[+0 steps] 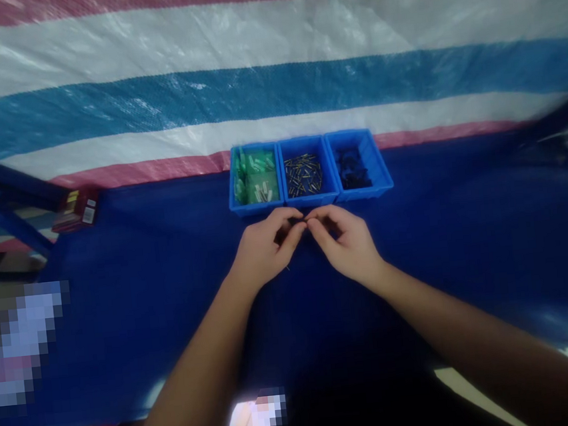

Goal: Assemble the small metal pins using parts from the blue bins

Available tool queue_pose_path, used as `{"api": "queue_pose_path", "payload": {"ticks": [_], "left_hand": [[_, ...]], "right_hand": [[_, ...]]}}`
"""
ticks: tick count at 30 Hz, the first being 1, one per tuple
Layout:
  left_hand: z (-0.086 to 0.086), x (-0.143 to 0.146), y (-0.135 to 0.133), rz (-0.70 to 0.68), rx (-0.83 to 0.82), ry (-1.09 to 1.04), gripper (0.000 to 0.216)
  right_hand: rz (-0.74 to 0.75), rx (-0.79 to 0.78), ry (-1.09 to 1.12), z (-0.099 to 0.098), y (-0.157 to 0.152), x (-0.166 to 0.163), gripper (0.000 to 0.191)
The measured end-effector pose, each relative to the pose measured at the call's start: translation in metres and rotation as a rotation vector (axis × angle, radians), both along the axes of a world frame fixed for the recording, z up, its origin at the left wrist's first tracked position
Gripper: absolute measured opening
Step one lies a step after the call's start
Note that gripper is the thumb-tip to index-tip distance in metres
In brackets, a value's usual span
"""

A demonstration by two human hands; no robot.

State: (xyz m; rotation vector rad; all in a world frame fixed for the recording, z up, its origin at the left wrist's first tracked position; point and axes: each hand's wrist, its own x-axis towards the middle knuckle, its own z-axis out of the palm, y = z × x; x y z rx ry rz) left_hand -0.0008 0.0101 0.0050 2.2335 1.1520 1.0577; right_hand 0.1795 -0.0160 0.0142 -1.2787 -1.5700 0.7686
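Observation:
My left hand (270, 246) and my right hand (345, 240) meet fingertip to fingertip over the dark blue table, just in front of the bins. Both hands pinch a small dark piece (305, 220) between thumbs and fingers; it is mostly hidden, and its kind cannot be made out. Behind my fingers stands the middle blue bin (311, 200) with many thin metal pins (304, 174). The left blue bin (257, 209) holds small whitish cylinders (263, 192) and green plastic bags (239, 180). Dark pieces (353, 168) lie in the right blue bin (377, 164).
A dark red box (77, 209) sits at the table's far left corner, by a blue metal frame (6, 199). Striped plastic sheeting (272, 90) hangs behind the table (159, 272). Pixelated patches cover parts of the lower left and bottom edge.

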Motion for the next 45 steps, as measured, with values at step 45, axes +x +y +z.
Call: {"api": "queue_pose_path", "payload": {"ticks": [45], "left_hand": [[0.0014, 0.0004, -0.0004, -0.015, 0.042, -0.016, 0.017]], "right_hand": [[-0.007, 0.007, -0.008, 0.0022, -0.0011, 0.0006, 0.015]]}}
